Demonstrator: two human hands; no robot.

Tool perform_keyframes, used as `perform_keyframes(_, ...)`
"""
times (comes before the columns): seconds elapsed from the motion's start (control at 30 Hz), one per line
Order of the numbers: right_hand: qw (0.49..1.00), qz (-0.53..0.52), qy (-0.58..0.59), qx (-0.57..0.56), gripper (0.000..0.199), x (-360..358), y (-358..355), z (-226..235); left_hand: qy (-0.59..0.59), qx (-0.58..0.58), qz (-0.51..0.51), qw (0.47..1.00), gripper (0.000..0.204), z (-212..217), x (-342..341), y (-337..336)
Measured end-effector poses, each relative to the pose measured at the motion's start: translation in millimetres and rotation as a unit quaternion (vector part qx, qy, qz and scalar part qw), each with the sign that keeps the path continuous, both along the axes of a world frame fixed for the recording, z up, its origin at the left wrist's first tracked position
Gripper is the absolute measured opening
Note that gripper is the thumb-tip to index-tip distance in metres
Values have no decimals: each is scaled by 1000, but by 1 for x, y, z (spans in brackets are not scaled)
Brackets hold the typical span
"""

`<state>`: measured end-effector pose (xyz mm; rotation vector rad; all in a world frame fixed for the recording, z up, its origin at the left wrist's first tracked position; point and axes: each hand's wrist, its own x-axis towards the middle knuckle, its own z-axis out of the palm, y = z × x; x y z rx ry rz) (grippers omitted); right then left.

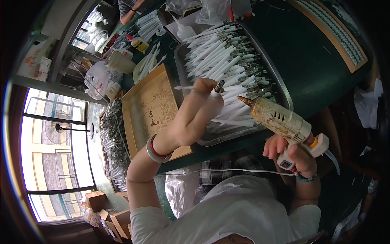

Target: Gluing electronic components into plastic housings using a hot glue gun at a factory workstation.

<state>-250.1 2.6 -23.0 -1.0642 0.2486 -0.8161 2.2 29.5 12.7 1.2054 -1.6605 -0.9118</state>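
My left hand (194, 116) is closed around a slim white pointed tube (185, 88). One end of that tube sticks out past the fingers with a small circuit-like piece on it. In my right hand (298, 157) is a stained hot glue gun (280, 120), its nozzle aimed left toward the tube's end but apart from it. A blue-white glue stick (333, 162) trails from the gun's back. Beneath both hands lies a metal tray (286, 91) heaped with white pointed tubes (219, 51), most with small electronic ends facing right.
An open cardboard box lid (152, 97) lies left of the tray. A yellow glue bottle (139, 44), a plastic jar (120, 62) and more tubes stand behind it. Racked parts (331, 32) sit far right. A white cord (227, 170) runs to the gun. Another person's arm (129, 15) shows at the back.
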Motion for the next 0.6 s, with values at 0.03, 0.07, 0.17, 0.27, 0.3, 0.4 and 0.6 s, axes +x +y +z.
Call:
perform_keyframes(0.03,1000,-13,-10,5,36,2,3,1,25,37,13,999,20,5,-1,4)
perform_keyframes(0.07,999,15,-31,-5,34,2,1,0,50,73,25,996,19,9,-3,7)
perform_keyframes(0.17,999,26,-16,-38,36,4,2,2,54,77,31,995,16,10,-4,13)
perform_keyframes(0.27,999,37,-3,-30,37,4,3,1,4,34,34,999,13,10,-5,17)
perform_keyframes(0.3,999,34,1,-28,37,4,3,1,4,34,34,999,13,10,-6,18)
perform_keyframes(0.4,999,35,-3,-31,37,5,4,0,-14,-11,25,1000,13,9,-7,20)
perform_keyframes(0.6,990,79,26,111,39,-7,1,12,-152,-140,14,978,21,15,-1,15)
